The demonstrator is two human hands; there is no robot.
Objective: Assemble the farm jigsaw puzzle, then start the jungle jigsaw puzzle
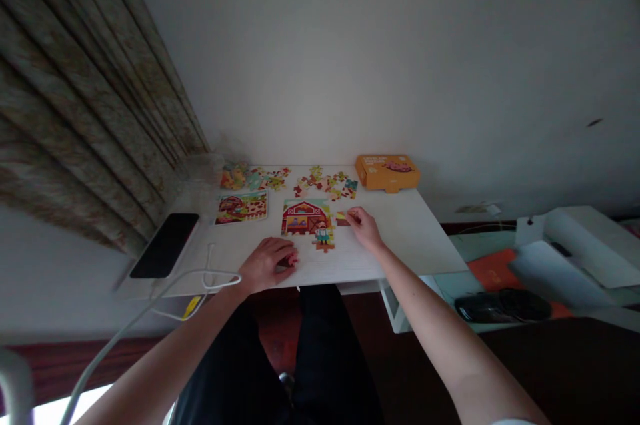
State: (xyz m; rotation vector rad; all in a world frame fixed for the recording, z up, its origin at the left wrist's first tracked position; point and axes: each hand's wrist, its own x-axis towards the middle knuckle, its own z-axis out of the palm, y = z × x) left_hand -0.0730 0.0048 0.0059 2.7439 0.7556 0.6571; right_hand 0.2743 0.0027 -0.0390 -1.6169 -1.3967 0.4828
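Observation:
On the white table (370,258) lies a partly joined jigsaw puzzle (303,217) showing a red barn and a figure in a green apron. To its right, my right hand (364,226) pinches a small puzzle piece (342,218) with yellow and red on it, close to the puzzle's right edge. My left hand (267,264) is near the table's front edge, below and left of the puzzle. Its fingers are curled around a reddish puzzle piece (293,258), partly hidden by them. A reference picture card (242,206) of the barn and a cow lies at the upper left.
Loose puzzle pieces (327,184) are scattered along the back, with more pieces (270,178) to the left. An orange box (387,173) stands at the back right. A black phone (165,245) lies at left beside a white cable (210,272). A patterned curtain (90,78) hangs at left.

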